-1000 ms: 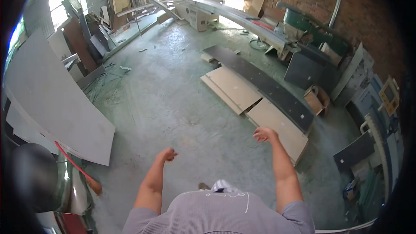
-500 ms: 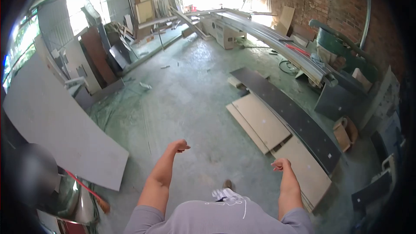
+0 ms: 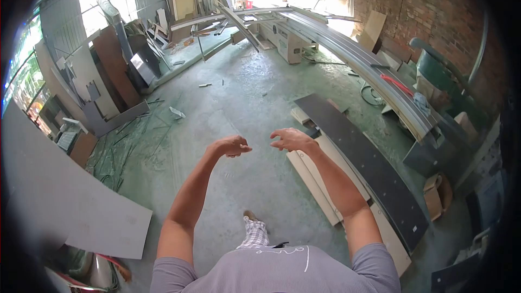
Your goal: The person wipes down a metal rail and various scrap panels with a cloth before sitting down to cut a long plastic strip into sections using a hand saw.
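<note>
Head view: nothing is seen held by left hand (image 3: 231, 146) or right hand (image 3: 293, 139). Pale boards (image 3: 312, 178), slanted toward lower right, lie nearer the latter.

The shirt (image 3: 282, 274) is grey-purple with thin lines in the cloth. It has short sleeves (image 3: 376, 265) and a curly white squiggle (image 3: 282, 250) on the front. The trousers (image 3: 255, 233) have white and grey checks. The shoe (image 3: 249, 215) looks brown, but it is small here.

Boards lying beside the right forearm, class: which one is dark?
The long dark board, on the right of the group; the others, pale boards, lie along its left side.
</note>
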Demonstrator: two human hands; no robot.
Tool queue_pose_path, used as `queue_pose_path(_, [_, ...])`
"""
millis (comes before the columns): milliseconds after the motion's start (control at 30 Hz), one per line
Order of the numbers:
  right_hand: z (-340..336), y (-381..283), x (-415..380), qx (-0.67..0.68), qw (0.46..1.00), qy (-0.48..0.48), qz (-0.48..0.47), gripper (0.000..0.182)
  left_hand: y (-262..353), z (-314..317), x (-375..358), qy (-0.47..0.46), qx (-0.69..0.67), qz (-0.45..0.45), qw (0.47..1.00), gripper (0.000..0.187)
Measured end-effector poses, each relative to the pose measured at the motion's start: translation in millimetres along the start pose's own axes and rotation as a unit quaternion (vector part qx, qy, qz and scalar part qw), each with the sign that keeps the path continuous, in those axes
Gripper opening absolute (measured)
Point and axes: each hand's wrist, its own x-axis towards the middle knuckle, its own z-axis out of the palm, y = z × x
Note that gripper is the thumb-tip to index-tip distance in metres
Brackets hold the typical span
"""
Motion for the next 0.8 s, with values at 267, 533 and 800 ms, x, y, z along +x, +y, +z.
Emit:
queue_pose_path(267, [-76.5, 5.9, 241.8, -0.049, 0.997, -0.057, 0.006, 0.042, -88.6, -143.1, 184.9, -0.004, -0.025, 0.062, 0.998, 0.041])
queue_pose_path(533, [-113.7, 33.0, 419.3, 0.039, 0.996, -0.062, 0.042, 0.040, -146.4, -236.1, 322.9, -0.076, 0.015, 0.044, 0.996, 0.037])
queue_pose_path(800, [-154.0, 94.9, 657.0, 0.027, 0.986, -0.155, 0.051, 0.041, -266.2, -321.3, 510.3, -0.087, -0.023, 0.007, 0.996, 0.035])
